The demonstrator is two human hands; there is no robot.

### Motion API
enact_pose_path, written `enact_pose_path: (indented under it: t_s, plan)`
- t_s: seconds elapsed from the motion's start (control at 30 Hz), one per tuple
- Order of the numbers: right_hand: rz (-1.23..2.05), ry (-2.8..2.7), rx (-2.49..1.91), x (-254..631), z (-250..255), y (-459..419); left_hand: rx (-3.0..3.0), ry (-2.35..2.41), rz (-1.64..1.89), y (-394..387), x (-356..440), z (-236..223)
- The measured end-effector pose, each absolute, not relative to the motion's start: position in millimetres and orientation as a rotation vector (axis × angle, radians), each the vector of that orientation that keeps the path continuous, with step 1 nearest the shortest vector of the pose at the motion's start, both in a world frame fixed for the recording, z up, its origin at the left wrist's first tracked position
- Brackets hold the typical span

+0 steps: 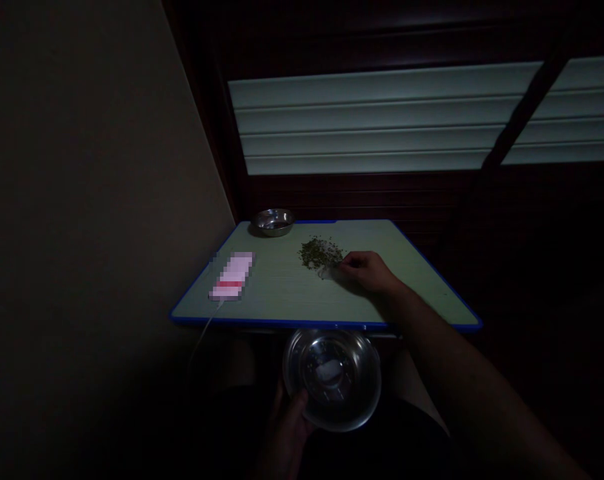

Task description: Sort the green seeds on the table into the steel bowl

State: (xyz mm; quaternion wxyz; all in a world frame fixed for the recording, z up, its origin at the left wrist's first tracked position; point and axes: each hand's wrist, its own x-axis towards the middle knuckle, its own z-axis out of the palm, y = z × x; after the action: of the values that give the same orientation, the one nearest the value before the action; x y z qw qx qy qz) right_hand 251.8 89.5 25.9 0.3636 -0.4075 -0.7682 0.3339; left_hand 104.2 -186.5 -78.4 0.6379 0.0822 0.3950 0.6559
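Observation:
A shiny metal bowl (367, 400) is in the grip of my left hand (293, 427), thumb over its rim, below the table's front edge. Inside the bowl lie a pale patch and a few small bits. My right hand (365, 268) is at the right side of a pile of small greenish grains (319, 253) spread on the table. Its fingers are pinched together at the pile's edge, near a small pale, see-through piece (325, 273). Whatever may be between the fingertips is too dark and small to make out.
The pale green table (282, 300) has a blue rim. A smaller metal bowl (273, 223) with something dark in it stands at the back left corner. A blurred-out phone (233, 275) with a white cable (207, 328) lies on the left, beside the wall (107, 167).

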Motion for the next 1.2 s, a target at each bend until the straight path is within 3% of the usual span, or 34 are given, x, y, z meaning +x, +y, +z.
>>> enact_pose_path:
  t_s: [1.2]
  plan:
    - [1.725, -2.197, -0.831, 253.7, 37.2, 69.0, 0.207, 0.927, 1.5, -187.3, 105.4, -75.0]
